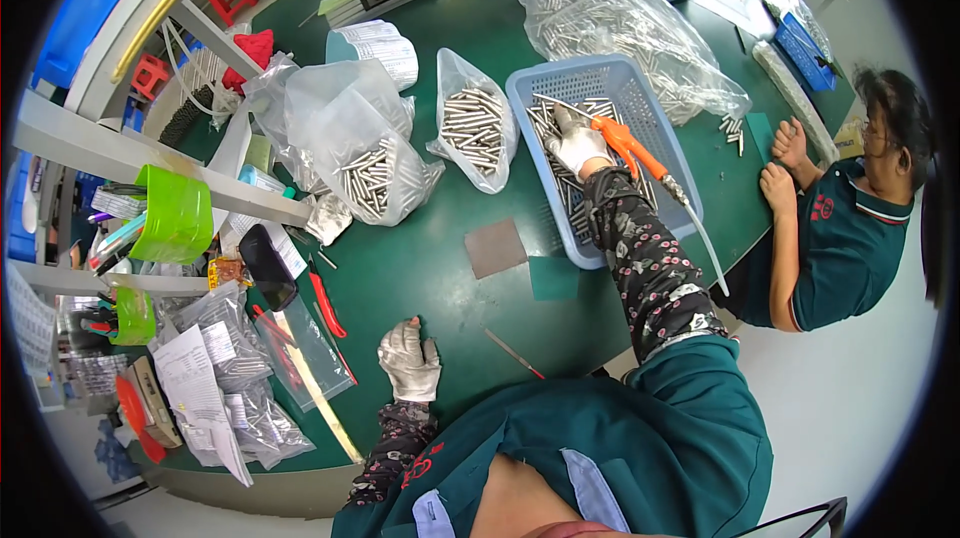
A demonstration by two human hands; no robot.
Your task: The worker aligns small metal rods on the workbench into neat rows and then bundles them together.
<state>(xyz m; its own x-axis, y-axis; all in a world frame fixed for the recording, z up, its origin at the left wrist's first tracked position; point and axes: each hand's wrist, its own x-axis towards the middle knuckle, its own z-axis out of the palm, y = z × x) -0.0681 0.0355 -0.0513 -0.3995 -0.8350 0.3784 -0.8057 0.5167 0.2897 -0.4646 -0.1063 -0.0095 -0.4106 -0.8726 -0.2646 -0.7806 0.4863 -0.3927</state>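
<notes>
My right hand, in a pale glove, reaches into a blue plastic basket. Its fingers bend down together onto the metal pins inside; the fingertips are partly hidden. Beside this hand, an orange air blow gun lies across the basket, its thin nozzle passing by the fingers and its hose trailing over the near right rim. My left hand, gloved with a fingertip bare, rests on the green table with its fingers apart and nothing in it. A thin rod with a red end lies to its right.
Bags of metal pins stand behind, with a large bag at the back right. Red-handled pliers, a black phone and bagged parts lie left. A co-worker sits at the right edge.
</notes>
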